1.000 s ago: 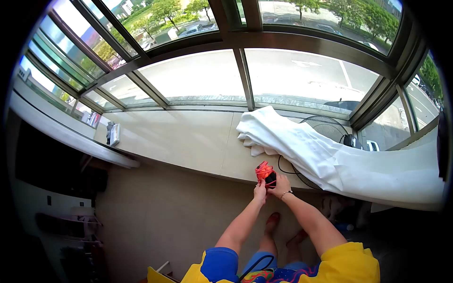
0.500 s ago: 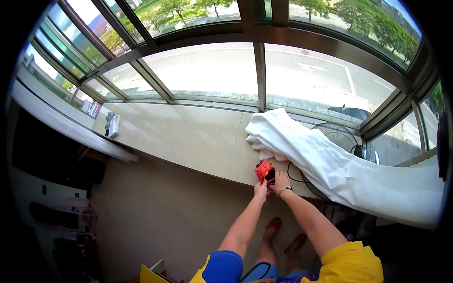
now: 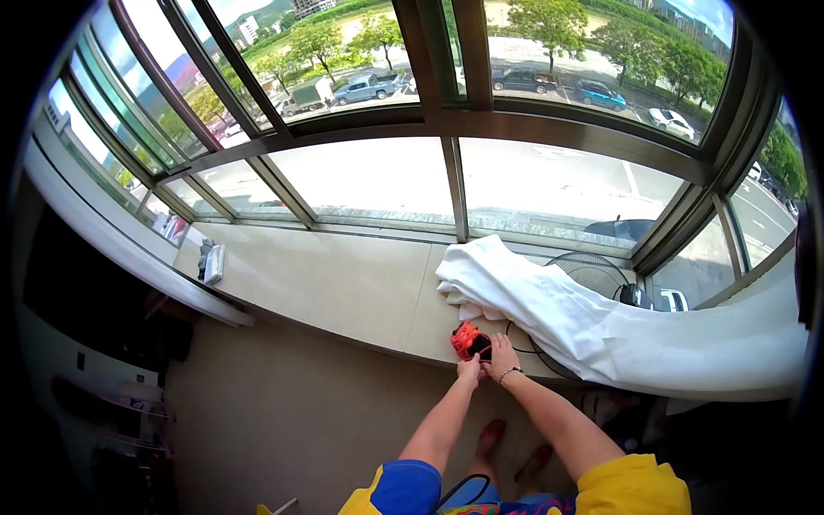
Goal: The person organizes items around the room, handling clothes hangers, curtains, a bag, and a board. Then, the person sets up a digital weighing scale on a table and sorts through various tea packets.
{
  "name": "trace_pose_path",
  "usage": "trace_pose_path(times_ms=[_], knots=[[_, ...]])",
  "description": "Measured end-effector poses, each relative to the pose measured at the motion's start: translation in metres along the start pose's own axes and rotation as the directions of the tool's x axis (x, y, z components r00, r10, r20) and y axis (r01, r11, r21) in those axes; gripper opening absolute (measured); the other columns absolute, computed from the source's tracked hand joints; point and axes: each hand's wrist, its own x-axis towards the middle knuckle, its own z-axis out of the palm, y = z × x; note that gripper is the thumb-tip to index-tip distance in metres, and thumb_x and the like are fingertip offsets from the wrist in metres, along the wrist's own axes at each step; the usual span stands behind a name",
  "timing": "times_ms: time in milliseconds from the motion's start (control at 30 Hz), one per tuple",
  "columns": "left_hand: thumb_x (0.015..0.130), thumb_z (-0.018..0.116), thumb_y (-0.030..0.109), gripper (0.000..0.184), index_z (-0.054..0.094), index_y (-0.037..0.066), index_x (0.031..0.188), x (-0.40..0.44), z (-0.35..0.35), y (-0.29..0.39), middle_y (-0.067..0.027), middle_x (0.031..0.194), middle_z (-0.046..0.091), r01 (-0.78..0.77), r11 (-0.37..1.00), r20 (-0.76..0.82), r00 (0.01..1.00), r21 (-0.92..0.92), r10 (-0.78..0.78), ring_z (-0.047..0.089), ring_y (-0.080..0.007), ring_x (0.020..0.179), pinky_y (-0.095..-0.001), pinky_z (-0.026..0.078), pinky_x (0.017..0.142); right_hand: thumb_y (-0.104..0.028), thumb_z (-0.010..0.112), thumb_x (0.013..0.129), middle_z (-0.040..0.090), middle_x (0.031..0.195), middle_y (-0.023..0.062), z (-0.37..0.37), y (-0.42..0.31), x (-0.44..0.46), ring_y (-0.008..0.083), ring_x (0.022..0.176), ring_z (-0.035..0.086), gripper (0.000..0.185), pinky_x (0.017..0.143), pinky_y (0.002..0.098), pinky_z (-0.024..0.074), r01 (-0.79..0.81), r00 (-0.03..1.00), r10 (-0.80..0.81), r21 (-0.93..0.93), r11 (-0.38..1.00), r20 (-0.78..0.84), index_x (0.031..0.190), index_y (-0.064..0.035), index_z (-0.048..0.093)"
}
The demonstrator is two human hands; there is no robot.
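While left hand and right hand clamp fingers round red bundle | it slants away-left from them — both touching

The head-worn camera faces forward and downward. Its wide view spans from the floor to the windows.

No text, brand, number or sign could be read; any marking on the white item at nine o'clock was too small to tell.
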Motion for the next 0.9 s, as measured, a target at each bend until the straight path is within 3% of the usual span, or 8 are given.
trace_pose_path(times_ms=[200, 300, 333, 500, 633, 800, 867, 900], knots=[[0.089, 0.062, 0.034, 0.034, 0.058, 0.005, 0.106, -0.033, 0.004, -0.012, -0.0103, 0.083, 0.062, -0.027, 0.921, -0.114, 0.99, 0.389, 0.077, 0.059, -0.0195, 0.057, -0.0317, 0.05, 0.048, -0.028, 0.073, 0.072, 0.038, 0.139, 0.0228, -0.029, 0.02, -0.032, 0.0364, 0.133, 0.032, 0.081, 0.112, 0.0407, 0.0269, 0.022, 0.998, -0.021, 0.009, 1.0, -0.063, 0.135, 0.006, 0.035], [0.084, 0.064, 0.041, 0.059, 0.052, -0.001, 0.124, -0.062, 0.01, -0.038, -0.0231, 0.12, 0.058, -0.213, 0.621, -0.092, 0.902, 0.754, 0.421, 0.06, -0.0337, 0.106, -0.0412, 0.049, 0.089, -0.026, 0.074, 0.071, 0.038, 0.139, 0.0231, -0.038, 0.037, -0.059, 0.0373, 0.132, 0.033, 0.08, 0.111, 0.0414, 0.0285, -0.048, 0.989, 0.06, 0.093, 0.995, -0.133, 0.134, 0.0057, 0.036], [0.084, 0.062, 0.044, 0.064, 0.05, -0.002, 0.127, -0.076, 0.015, -0.046, -0.0238, 0.125, 0.055, -0.206, 0.645, -0.039, 0.938, 0.736, 0.344, 0.051, -0.0361, 0.12, -0.0398, 0.038, 0.102, -0.025, 0.075, 0.07, 0.039, 0.139, 0.0232, -0.042, 0.044, -0.071, 0.038, 0.131, 0.034, 0.08, 0.11, 0.0416, 0.0293, -0.086, 0.986, 0.101, 0.111, 0.99, -0.134, 0.133, 0.0049, 0.037], [0.084, 0.054, 0.053, 0.07, 0.05, -0.001, 0.128, -0.133, 0.064, -0.088, -0.0213, 0.127, 0.055, -0.352, 0.457, 0.289, 0.935, 0.817, 0.204, 0.052, -0.0328, 0.119, -0.0386, 0.042, 0.1, -0.024, 0.077, 0.067, 0.043, 0.135, 0.0232, -0.068, 0.081, -0.14, 0.0371, 0.127, 0.039, 0.079, 0.108, 0.0409, 0.0326, -0.16, 0.955, 0.198, 0.178, 0.971, -0.221, 0.131, 0.0041, 0.04], [0.084, 0.05, 0.051, 0.06, 0.064, -0.002, 0.11, -0.171, 0.121, -0.13, -0.025, 0.11, 0.063, -0.572, 0.376, 0.53, 0.819, 0.729, 0.22, 0.061, -0.036, 0.105, -0.0416, 0.047, 0.092, -0.019, 0.076, 0.068, 0.049, 0.124, 0.024, -0.082, 0.139, -0.199, 0.0392, 0.117, 0.045, 0.068, 0.103, 0.0427, 0.0367, -0.195, 0.859, 0.343, 0.376, 0.906, -0.381, 0.124, 0.0041, 0.045], [0.083, 0.054, 0.05, 0.057, 0.061, 0.005, 0.116, -0.255, 0.186, -0.188, -0.0243, 0.112, 0.062, -0.746, 0.154, 0.733, 0.665, 0.647, 0.142, 0.059, -0.0385, 0.106, -0.0462, 0.047, 0.089, -0.02, 0.072, 0.075, 0.054, 0.123, 0.023, -0.111, 0.199, -0.323, 0.0367, 0.115, 0.051, 0.06, 0.099, 0.0426, 0.0396, -0.383, 0.708, 0.574, 0.459, 0.802, -0.411, 0.126, 0.0003, 0.048], [0.082, 0.057, 0.047, 0.052, 0.061, 0.003, 0.11, -0.299, 0.204, -0.219, -0.0241, 0.105, 0.064, -0.906, 0.161, 0.887, 0.417, 0.39, 0.199, 0.061, -0.0403, 0.1, -0.0484, 0.049, 0.084, -0.02, 0.071, 0.077, 0.055, 0.123, 0.0221, -0.127, 0.217, -0.375, 0.0349, 0.115, 0.052, 0.057, 0.098, 0.0419, 0.0409, -0.393, 0.682, 0.585, 0.455, 0.799, -0.438, 0.126, -0.0005, 0.05], [0.084, 0.055, 0.042, 0.046, 0.06, 0.005, 0.111, -0.324, 0.212, -0.235, -0.0239, 0.104, 0.064, -0.883, 0.147, 0.868, 0.467, 0.446, 0.169, 0.062, -0.0397, 0.096, -0.0478, 0.049, 0.082, -0.02, 0.069, 0.08, 0.058, 0.12, 0.0208, -0.123, 0.23, -0.403, 0.0338, 0.113, 0.054, 0.052, 0.097, 0.041, 0.0417, -0.342, 0.612, 0.6, 0.512, 0.788, -0.516, 0.124, -0.0004, 0.051]])
